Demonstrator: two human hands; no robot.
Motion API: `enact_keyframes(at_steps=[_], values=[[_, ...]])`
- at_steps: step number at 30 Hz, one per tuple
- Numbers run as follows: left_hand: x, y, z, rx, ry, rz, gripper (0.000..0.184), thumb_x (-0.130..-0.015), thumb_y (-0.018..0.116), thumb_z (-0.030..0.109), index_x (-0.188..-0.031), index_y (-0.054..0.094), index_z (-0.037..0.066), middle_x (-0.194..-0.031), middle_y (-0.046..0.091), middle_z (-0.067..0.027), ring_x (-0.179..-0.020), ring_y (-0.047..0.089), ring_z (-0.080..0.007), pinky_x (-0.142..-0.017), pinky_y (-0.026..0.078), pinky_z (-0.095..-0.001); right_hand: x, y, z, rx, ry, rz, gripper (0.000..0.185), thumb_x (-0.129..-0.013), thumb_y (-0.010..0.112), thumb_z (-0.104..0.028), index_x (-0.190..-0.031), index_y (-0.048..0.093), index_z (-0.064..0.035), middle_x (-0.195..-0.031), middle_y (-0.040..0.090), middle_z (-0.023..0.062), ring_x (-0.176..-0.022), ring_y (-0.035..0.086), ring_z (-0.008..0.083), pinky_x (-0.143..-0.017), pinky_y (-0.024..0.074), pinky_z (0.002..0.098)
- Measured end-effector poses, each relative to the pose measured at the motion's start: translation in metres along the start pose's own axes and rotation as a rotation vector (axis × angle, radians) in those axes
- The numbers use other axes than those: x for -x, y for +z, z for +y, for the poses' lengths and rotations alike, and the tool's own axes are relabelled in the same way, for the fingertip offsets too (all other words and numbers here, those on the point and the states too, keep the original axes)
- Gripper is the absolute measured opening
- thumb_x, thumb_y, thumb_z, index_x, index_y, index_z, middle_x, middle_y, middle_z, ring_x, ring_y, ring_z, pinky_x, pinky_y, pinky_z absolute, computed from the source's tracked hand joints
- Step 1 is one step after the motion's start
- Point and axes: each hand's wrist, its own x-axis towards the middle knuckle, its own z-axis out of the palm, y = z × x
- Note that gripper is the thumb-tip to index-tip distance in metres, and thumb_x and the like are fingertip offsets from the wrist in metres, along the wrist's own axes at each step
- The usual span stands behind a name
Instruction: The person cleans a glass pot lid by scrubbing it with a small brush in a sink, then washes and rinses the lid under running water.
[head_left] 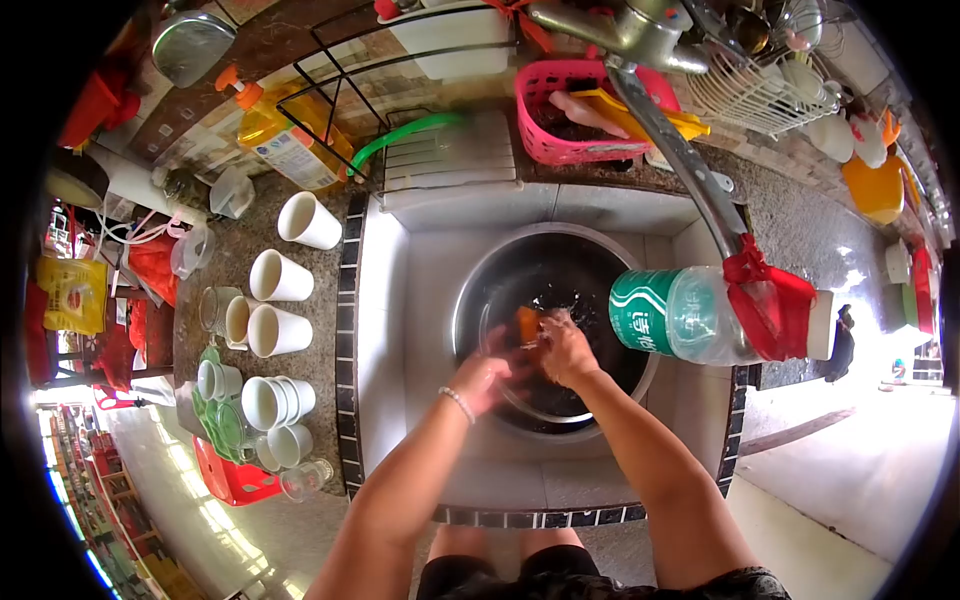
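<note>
Both my hands are inside a dark metal basin set in a tiled sink. My right hand is closed at a small orange piece that looks like a sponge or cloth; part of it is hidden by the fingers. Just left of it is my left hand, its fingers smeared by motion, wearing a beaded bracelet. A thin round rim shows in the basin under the hands; I cannot tell what it belongs to. Small splashes glint beyond my right hand.
A green-labelled plastic bottle, tied with red cloth, hangs from the faucet over the basin's right side. White cups line the left counter near a yellow soap bottle. A pink basket stands behind the sink.
</note>
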Motion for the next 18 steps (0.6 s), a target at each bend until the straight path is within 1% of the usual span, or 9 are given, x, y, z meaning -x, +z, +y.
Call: enact_keyframes(at_steps=[1, 3, 5, 6, 9, 10, 13, 14, 18], values=[[0.000, -0.004, -0.001, 0.001, -0.029, -0.054, 0.084, -0.076, 0.044, -0.009, -0.152, 0.025, 0.025, -0.142, 0.049, -0.0156, -0.122, 0.058, -0.0380, -0.083, 0.056, -0.0576, -0.012, 0.001, -0.012, -0.181, 0.194, -0.136, 0.043, -0.079, 0.059, -0.005, -0.122, 0.062, -0.0076, -0.127, 0.059, 0.0161, -0.115, 0.057, 0.0366, -0.102, 0.0456, 0.0415], [0.000, -0.012, -0.003, 0.005, -0.084, -0.163, 0.083, -0.077, 0.044, -0.009, -0.151, 0.024, 0.024, -0.143, 0.047, -0.0157, -0.121, 0.059, -0.0391, -0.084, 0.056, -0.0600, -0.014, -0.024, -0.057, 0.126, -0.156, -0.200, 0.037, -0.079, 0.064, -0.014, -0.116, 0.065, -0.0090, -0.129, 0.059, 0.0124, -0.112, 0.058, 0.0358, -0.097, 0.0456, 0.0434], [0.019, 0.003, -0.002, -0.031, -0.055, -0.068, 0.079, -0.079, 0.043, -0.009, -0.149, 0.026, 0.022, -0.143, 0.048, -0.0155, -0.120, 0.060, -0.0388, -0.084, 0.057, -0.0608, -0.013, -0.021, -0.073, 0.165, -0.281, -0.081, 0.036, -0.078, 0.067, -0.018, -0.113, 0.067, -0.0108, -0.125, 0.061, 0.0099, -0.110, 0.058, 0.0336, -0.095, 0.0448, 0.0447], [0.030, 0.013, -0.001, -0.049, -0.041, -0.021, 0.077, -0.080, 0.043, -0.009, -0.149, 0.026, 0.021, -0.143, 0.048, -0.0154, -0.119, 0.060, -0.0386, -0.085, 0.057, -0.0612, -0.018, -0.020, -0.075, 0.334, -0.348, -0.017, 0.033, -0.075, 0.070, -0.023, -0.106, 0.068, -0.0143, -0.119, 0.061, 0.0065, -0.109, 0.058, 0.0294, -0.095, 0.0430, 0.0462], [0.052, 0.023, 0.003, -0.169, 0.033, 0.032, 0.070, -0.082, 0.041, -0.010, -0.146, 0.031, 0.019, -0.143, 0.047, -0.0151, -0.120, 0.060, -0.0372, -0.082, 0.059, -0.0582, -0.050, 0.008, -0.047, 0.237, -0.556, 0.265, 0.032, -0.073, 0.071, -0.024, -0.104, 0.067, -0.0169, -0.116, 0.062, 0.0032, -0.109, 0.057, 0.0261, -0.096, 0.0418, 0.0467], [0.057, 0.023, 0.004, -0.161, 0.058, 0.039, 0.059, -0.085, 0.043, -0.008, -0.139, 0.040, 0.015, -0.137, 0.053, -0.0126, -0.117, 0.062, -0.0322, -0.077, 0.061, -0.0481, -0.060, 0.012, -0.041, 0.224, -0.630, 0.342, 0.031, -0.072, 0.071, -0.025, -0.102, 0.067, -0.0181, -0.115, 0.062, 0.0016, -0.110, 0.057, 0.0244, -0.096, 0.0416, 0.0465], [0.053, 0.001, -0.002, -0.201, 0.180, 0.165, 0.047, -0.087, 0.048, -0.004, -0.131, 0.048, 0.012, -0.127, 0.060, -0.0082, -0.110, 0.064, -0.0266, -0.073, 0.061, -0.0373, -0.075, 0.013, -0.047, 0.227, -0.830, 0.170, 0.028, -0.071, 0.072, -0.025, -0.099, 0.068, -0.0196, -0.111, 0.063, -0.0007, -0.110, 0.059, 0.0217, -0.098, 0.0421, 0.0461], [0.054, 0.001, -0.003, -0.131, 0.265, 0.176, 0.035, -0.089, 0.054, 0.000, -0.122, 0.053, 0.009, -0.118, 0.064, -0.0041, -0.104, 0.064, -0.0214, -0.072, 0.058, -0.0312, -0.071, -0.002, -0.064, 0.275, -0.929, 0.165, 0.028, -0.071, 0.072, -0.026, -0.097, 0.068, -0.0202, -0.109, 0.064, -0.0014, -0.109, 0.060, 0.0205, -0.099, 0.0428, 0.0464], [0.074, 0.020, -0.001, -0.248, 0.384, 0.364, 0.031, -0.091, 0.058, 0.003, -0.122, 0.056, 0.006, -0.114, 0.066, -0.0043, -0.105, 0.065, -0.0181, -0.072, 0.057, -0.0299, -0.093, -0.010, -0.060, 0.383, -0.883, 0.161, 0.030, -0.070, 0.072, -0.024, -0.100, 0.066, -0.0188, -0.101, 0.067, -0.0002, -0.101, 0.064, 0.0221, -0.095, 0.0472, 0.0480]])
